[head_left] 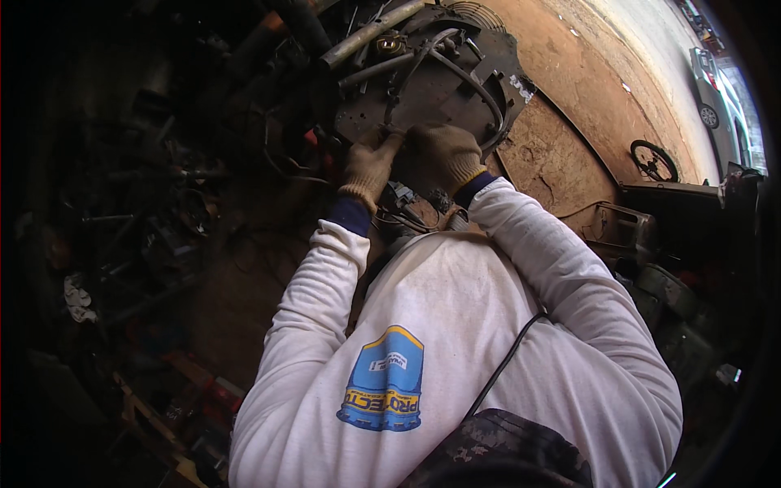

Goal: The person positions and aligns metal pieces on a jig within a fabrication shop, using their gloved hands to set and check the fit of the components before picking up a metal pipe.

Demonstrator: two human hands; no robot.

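Closest to the camera, at the bottom, a fold of dark camouflage-patterned fabric (496, 455) lies against a white shirt (455, 301) bearing a blue and yellow print, with a black cord (508, 366) running across it. Two white sleeves reach forward and end in dark blue cuffs.

Beyond them, both hands wear tan knit gloves and meet at the near edge of a dark metal plate (443, 102). At the left of that edge the left hand (371, 167) is partly curled, its thumb and finger tips pointing in toward the other; whether they pinch anything cannot be told. The right hand (447, 154) bends over the same edge, just beside it, fingers folded out of sight, so its grip cannot be told either. Wires (403, 220) and small fittings show just below them.

The plate, notched and uneven along its right edge, carries a bent grey tube (476, 80) curving down toward that edge. Across its far left corner slant a dull yellowish pipe (373, 34) and a thinner one.

Left of the plate, dark clutter crowds close to the left hand, a red part (312, 138) among it. To the right, brown ground (541, 154) gives more open room, with a metal frame (622, 224) near the arm. Farther off are a spoked wheel (653, 161), pale paving (651, 41) and a parked car (724, 110).
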